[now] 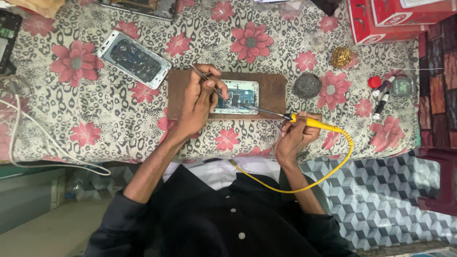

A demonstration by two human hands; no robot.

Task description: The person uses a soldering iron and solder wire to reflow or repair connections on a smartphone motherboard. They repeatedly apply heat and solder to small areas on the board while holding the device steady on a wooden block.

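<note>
An opened phone (240,96) with its circuit board showing lies on a brown wooden board (271,90) on the flowered cloth. My left hand (199,102) grips thin metal tweezers (205,79) whose tips touch the circuit board. My right hand (296,134) holds a yellow-handled soldering iron (312,122); its metal tip reaches left onto the same spot of the board. A yellow cord (333,171) loops from the iron down past my lap.
A second opened phone (134,58) lies at the upper left. A round dark tin (307,85), a brass wool ball (341,57), small tubes and a red cap (381,93) sit at right. Red boxes (395,16) stand at the back right. A white cable (28,143) trails left.
</note>
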